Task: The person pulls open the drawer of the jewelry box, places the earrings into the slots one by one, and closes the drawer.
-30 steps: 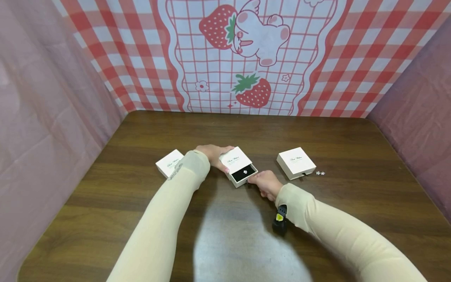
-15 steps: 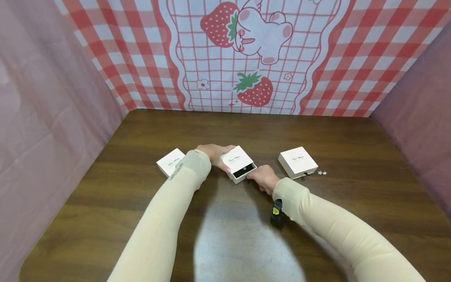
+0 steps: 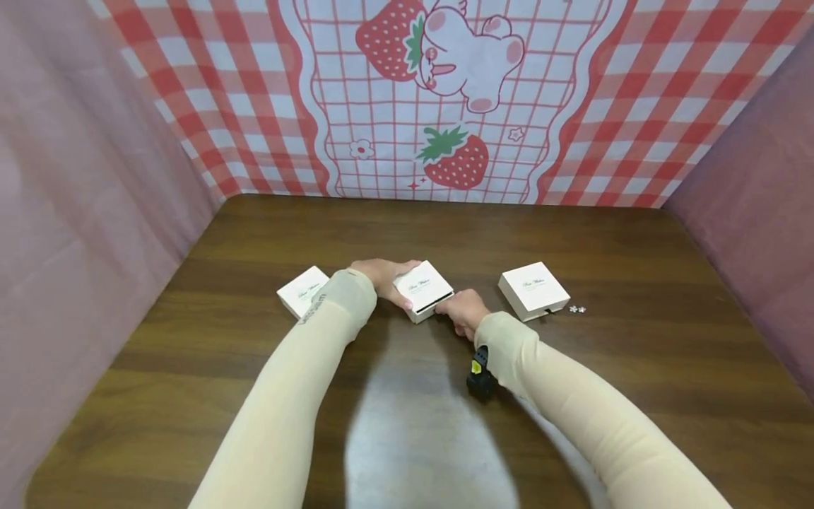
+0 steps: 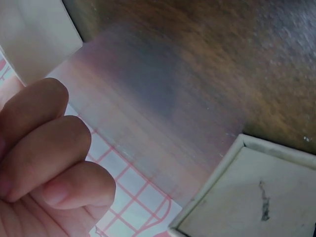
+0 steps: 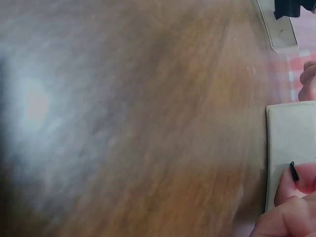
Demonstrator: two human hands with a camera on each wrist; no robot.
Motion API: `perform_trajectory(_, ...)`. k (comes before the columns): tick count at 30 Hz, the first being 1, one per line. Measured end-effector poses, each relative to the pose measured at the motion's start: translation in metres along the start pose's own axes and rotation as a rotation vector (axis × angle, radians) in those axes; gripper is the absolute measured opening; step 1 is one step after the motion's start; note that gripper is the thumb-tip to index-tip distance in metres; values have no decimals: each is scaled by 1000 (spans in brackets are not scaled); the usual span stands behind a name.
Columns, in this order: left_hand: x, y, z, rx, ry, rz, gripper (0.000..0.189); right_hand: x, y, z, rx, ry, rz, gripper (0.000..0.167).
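A small white drawer-style gift box (image 3: 424,288) with printed lettering sits mid-table, a thin dark gap showing along its drawer front. My left hand (image 3: 384,277) grips its sleeve from the left, thumb and fingers on opposite sides; curled fingers (image 4: 54,143) show in the left wrist view. At the drawer front is my right hand (image 3: 465,311), its other fingers tucked in. In the right wrist view, a short black ribbon tab (image 5: 294,171) comes off the drawer front and runs between thumb and finger. The drawer's contents are hidden.
A matching white box (image 3: 300,293) lies at left, partly behind my left sleeve. Another white box (image 3: 534,290) stands at right, with two small flower-shaped pieces (image 3: 577,309) beside it. A checked strawberry cloth (image 3: 413,141) hangs behind the wooden table (image 3: 222,367).
The drawer has slid into its sleeve from partly pulled out, covering the black lining and the small flower piece inside. My right hand has moved left and away with it. The left hand keeps its grip.
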State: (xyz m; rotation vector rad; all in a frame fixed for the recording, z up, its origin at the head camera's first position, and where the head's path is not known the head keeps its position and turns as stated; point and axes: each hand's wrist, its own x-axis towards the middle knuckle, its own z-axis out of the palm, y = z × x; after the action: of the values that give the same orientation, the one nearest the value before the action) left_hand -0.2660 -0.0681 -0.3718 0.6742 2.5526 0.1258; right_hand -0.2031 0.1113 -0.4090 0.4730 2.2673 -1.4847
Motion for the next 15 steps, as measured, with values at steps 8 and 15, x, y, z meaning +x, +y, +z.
perform_trajectory(8,1,0,1,-17,1,12,95,1,-2,4,46,17,-6,15)
perform_trajectory(15,2,0,-1,35,-7,9,96,3,-4,5,38,11,-7,15)
